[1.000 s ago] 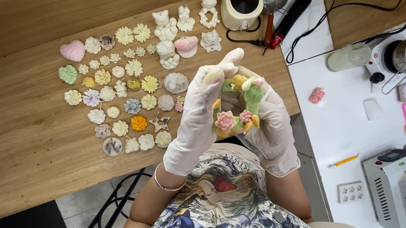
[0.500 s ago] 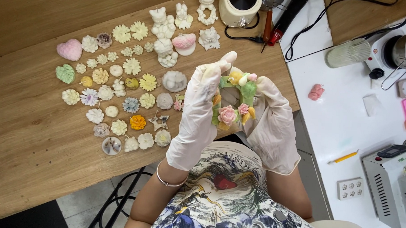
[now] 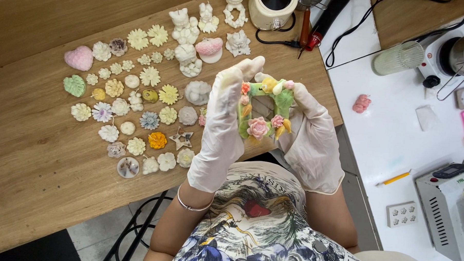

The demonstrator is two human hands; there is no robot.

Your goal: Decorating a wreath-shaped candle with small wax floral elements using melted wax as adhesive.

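Observation:
Both of my hands wear white gloves and hold up a small green square frame (image 3: 282,99) decorated with pink, orange and yellow flowers. My left hand (image 3: 223,130) grips its left side with the fingers pointing up. My right hand (image 3: 313,138) cups its right side and back. The frame hangs above the near edge of the wooden table (image 3: 35,170), in front of my chest.
Several small wax flowers, hearts and figures (image 3: 140,106) lie spread on the wooden table to the left. A cream melting pot (image 3: 272,8) stands at the back. On the white counter (image 3: 385,151) to the right are a pink piece (image 3: 361,103), a pencil (image 3: 395,178), a hotplate (image 3: 450,56) and a grey machine (image 3: 445,205).
My hands have turned the frame slightly and shifted it a little; the view has drifted so the table items sit a bit higher in the picture.

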